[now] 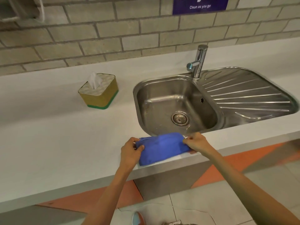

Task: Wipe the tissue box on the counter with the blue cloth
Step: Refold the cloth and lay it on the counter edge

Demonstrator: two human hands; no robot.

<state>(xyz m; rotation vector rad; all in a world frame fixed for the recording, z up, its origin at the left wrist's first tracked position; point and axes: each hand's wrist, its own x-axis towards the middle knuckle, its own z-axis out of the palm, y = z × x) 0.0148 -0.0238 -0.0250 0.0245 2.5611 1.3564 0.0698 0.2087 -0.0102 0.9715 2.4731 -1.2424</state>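
The blue cloth (160, 147) lies folded at the front edge of the white counter (56, 135), just in front of the sink. My left hand (130, 152) pinches its left end and my right hand (195, 142) pinches its right end. The tissue box (99, 91), gold-sided with a green base and a white tissue sticking out of its top, stands upright on the counter well behind and to the left of my hands, untouched.
A steel sink (177, 104) with a drainboard (250, 95) and a chrome tap (198, 62) fills the counter's right side. A brick wall runs behind, with a purple sign (200, 4). Below the counter edge lies orange and grey floor.
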